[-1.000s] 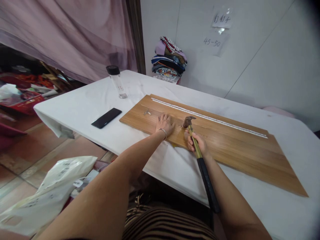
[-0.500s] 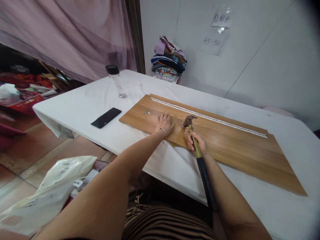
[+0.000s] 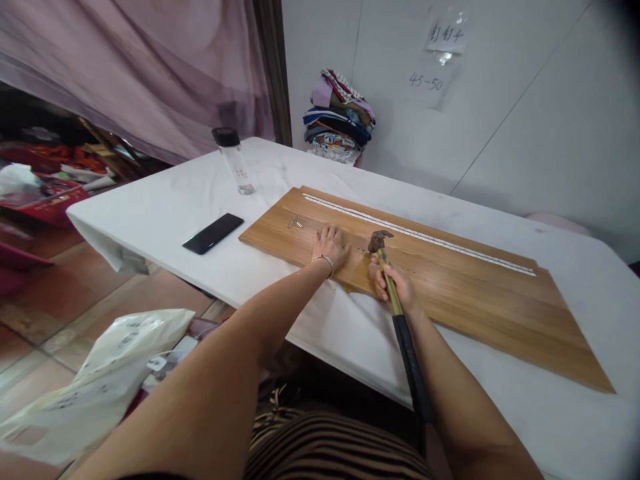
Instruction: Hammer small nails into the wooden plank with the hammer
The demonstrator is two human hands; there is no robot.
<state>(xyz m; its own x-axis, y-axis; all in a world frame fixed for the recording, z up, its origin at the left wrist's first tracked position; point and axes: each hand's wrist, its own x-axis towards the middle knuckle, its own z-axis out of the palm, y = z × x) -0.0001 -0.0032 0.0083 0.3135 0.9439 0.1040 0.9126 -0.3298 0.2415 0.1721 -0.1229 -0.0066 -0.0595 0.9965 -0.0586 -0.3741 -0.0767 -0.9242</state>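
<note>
A long wooden board [image 3: 480, 293] lies on the white-covered table in front of me. My left hand [image 3: 331, 248] rests flat on it, fingers stretched out, a thin bracelet at the wrist. Wrapped round the upper shaft of a claw hammer [image 3: 406, 347] is my right hand [image 3: 393, 283], close to the rusty head. That head is just above the board, right of my left hand; whether it touches the wood I cannot tell. Small dark marks dot the board near both hands. Several nails [image 3: 296, 224] lie on its left part.
Two white strips [image 3: 420, 235] run along the board's far side. Left of it are a black phone [image 3: 213, 233] and a clear bottle [image 3: 236, 163] with a black lid. Folded clothes [image 3: 339, 120] are stacked beyond the table. A plastic bag [image 3: 105, 380] is at lower left.
Both hands and the hammer stay almost where they were. The view has shifted very slightly; nothing was taken hold of or let go.
</note>
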